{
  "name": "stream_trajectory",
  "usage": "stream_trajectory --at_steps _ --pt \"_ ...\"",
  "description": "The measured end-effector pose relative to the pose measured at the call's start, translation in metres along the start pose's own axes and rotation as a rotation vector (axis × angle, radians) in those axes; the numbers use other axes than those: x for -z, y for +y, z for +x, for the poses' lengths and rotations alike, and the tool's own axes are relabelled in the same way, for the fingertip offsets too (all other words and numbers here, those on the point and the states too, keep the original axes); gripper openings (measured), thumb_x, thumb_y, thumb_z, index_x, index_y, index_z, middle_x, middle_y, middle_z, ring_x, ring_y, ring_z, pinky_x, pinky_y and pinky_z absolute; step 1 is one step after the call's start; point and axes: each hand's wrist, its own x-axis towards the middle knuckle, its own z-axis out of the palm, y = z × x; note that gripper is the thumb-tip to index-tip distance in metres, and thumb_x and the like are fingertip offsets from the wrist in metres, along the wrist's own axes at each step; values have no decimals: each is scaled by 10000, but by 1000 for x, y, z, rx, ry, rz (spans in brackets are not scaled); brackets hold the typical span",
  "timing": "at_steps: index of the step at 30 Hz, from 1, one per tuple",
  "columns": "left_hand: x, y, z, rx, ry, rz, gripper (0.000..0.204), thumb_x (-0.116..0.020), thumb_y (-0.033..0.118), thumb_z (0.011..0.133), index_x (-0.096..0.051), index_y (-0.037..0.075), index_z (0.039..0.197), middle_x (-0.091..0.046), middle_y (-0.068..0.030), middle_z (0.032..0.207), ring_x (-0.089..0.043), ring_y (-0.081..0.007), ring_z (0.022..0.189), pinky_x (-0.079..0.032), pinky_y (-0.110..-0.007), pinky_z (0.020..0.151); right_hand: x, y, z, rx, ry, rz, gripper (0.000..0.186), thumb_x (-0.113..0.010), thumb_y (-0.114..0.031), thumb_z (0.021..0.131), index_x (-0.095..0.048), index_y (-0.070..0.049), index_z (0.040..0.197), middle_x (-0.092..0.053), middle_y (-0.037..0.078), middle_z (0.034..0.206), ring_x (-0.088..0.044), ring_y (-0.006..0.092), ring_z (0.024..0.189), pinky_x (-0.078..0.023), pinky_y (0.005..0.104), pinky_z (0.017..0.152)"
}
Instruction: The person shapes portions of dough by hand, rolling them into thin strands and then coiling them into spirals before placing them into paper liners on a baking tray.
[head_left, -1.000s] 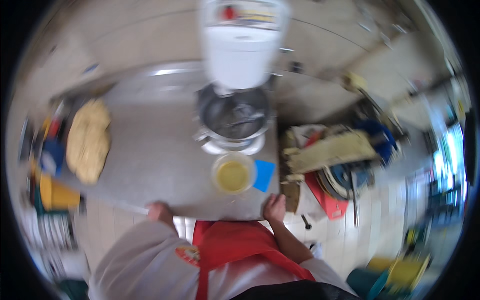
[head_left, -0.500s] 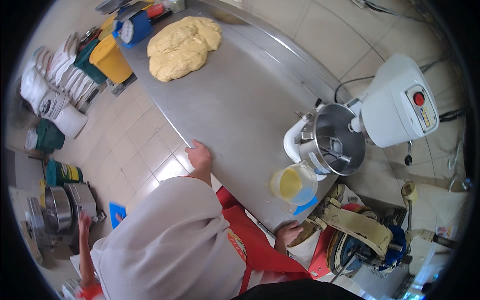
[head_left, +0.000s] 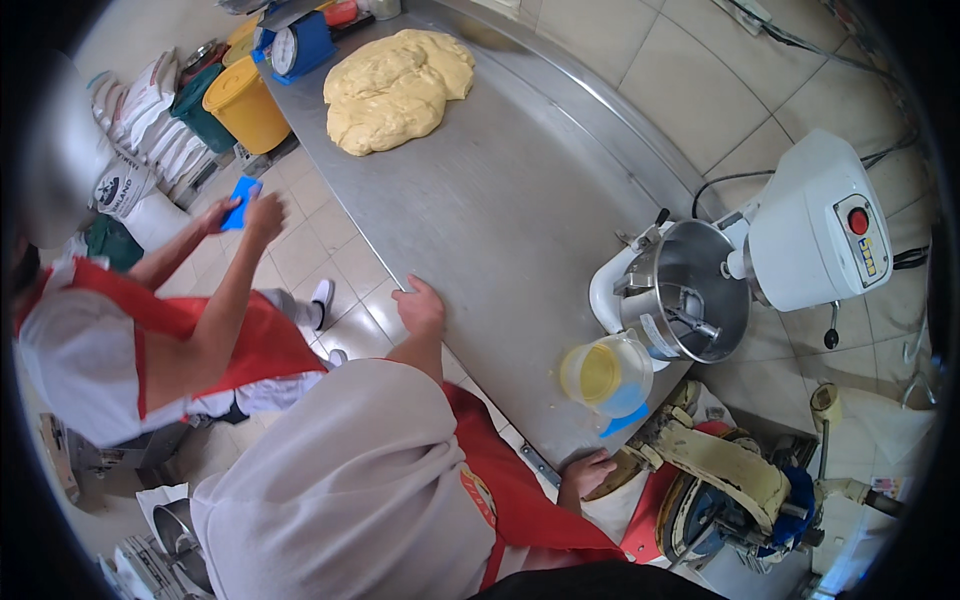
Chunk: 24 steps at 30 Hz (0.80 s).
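My left hand rests on the front edge of a steel table, fingers open over its top and holding nothing. At the table's right end, my right hand lies open on the corner, also without anything in it. Nearest to that hand are a clear plastic jug of yellow liquid and a blue flat piece partly beneath it. Behind the jug stands a white stand mixer, its steel bowl holding a metal beater. A big mound of yellow dough sits at the far end.
A co-worker in a red apron stands on my left with a blue scraper in hand. Past the dough are a blue scale, a yellow bin and stacked sacks. An old cream-coloured machine is at my right.
The co-worker has come forward along the left side, bringing the blue scraper up toward the table. My view has shifted slightly; both my hands stay on the table.
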Motion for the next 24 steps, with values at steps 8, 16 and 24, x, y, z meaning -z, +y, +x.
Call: stream_trajectory --at_steps 8,16,24 --pt "2 3 -5 -25 -29 3 605 -412 482 1015 -466 -76 1244 -631 -341 1173 -617 -481 1116 -487 -533 962 -4 11 -1 -35 4 -13 547 -362 -476 1058 -457 61 1015 -583 411 1030 -559 585 986 -425 607 831" --pt "-31 -70 69 -686 -602 364 622 -474 489 998 -480 -30 1339 -590 -289 1289 -595 -429 1162 -488 -494 966 -6 7 -1 -25 32 50 436 -471 -394 1034 -454 34 948 -571 341 950 -553 543 918 -418 582 798" --pt "-37 -35 49 -63 -44 18 706 -430 602 995 -454 35 1416 -535 -231 1397 -524 -380 1253 -465 -437 995 10 -2 -1 -36 -50 100 441 -421 -409 1048 -436 30 1011 -558 348 1066 -563 553 991 -444 601 857"
